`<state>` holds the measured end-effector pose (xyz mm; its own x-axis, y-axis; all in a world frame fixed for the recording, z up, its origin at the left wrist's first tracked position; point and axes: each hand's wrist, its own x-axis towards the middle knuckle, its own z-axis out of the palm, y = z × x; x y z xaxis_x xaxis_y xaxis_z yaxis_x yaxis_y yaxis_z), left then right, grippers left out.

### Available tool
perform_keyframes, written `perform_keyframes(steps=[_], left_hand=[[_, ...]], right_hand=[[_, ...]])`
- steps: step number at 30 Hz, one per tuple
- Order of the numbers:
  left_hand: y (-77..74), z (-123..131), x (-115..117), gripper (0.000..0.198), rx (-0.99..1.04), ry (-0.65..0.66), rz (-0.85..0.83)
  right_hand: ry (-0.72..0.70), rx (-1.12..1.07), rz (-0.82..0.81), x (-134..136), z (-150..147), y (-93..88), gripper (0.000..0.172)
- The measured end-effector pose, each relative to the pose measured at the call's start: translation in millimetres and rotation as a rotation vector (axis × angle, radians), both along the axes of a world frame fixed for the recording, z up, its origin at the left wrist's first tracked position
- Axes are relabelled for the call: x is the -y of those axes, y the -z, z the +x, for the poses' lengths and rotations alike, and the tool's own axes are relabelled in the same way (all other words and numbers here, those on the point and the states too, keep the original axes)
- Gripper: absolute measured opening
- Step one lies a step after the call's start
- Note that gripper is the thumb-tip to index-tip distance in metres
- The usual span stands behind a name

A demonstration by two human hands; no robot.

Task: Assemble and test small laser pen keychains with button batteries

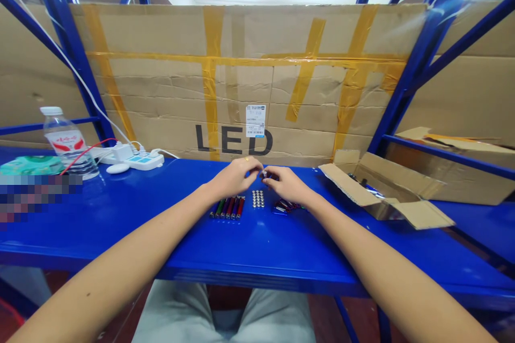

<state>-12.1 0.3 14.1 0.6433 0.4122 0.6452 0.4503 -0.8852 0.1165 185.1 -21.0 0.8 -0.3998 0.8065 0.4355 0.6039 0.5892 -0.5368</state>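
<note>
My left hand (237, 177) and my right hand (286, 184) meet over the blue table, fingertips nearly touching. The right fingers pinch a small shiny silver piece (264, 174), too small to name surely. My left thumb and fingers are closed beside it; whatever they hold is hidden. Below the left hand lies a row of slim metallic tubes (228, 208) in green, purple and red, side by side. Small round silver pieces (258, 199) stand in a neat grid between the hands. Under the right hand lies a loose pile of shiny coloured tube parts (285, 207), partly covered by it.
An open cardboard box (378, 185) with shiny parts inside stands at right. At left are a water bottle (70, 142), a green packet (32, 165) and a white power strip (145, 159) with cables. A large cardboard panel (169, 86) closes off the back between blue posts.
</note>
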Motion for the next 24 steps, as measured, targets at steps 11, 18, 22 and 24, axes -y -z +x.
perform_keyframes(steps=[11,18,22,24], left_hand=[[11.1,-26,-26,0.011,-0.447,-0.305,-0.373],[8.5,-10,-13,0.01,0.021,-0.217,-0.358],[6.1,4,0,0.013,0.311,-0.083,-0.488],[7.7,10,4,0.012,0.345,-0.038,-0.496]], right_hand=[[0.016,0.113,0.052,-4,4,6.2,0.018],[0.066,0.193,0.115,-8,4,8.0,0.028],[0.019,0.211,0.183,-7,2,7.1,0.026],[-0.016,0.19,0.194,-4,0,6.0,0.021]])
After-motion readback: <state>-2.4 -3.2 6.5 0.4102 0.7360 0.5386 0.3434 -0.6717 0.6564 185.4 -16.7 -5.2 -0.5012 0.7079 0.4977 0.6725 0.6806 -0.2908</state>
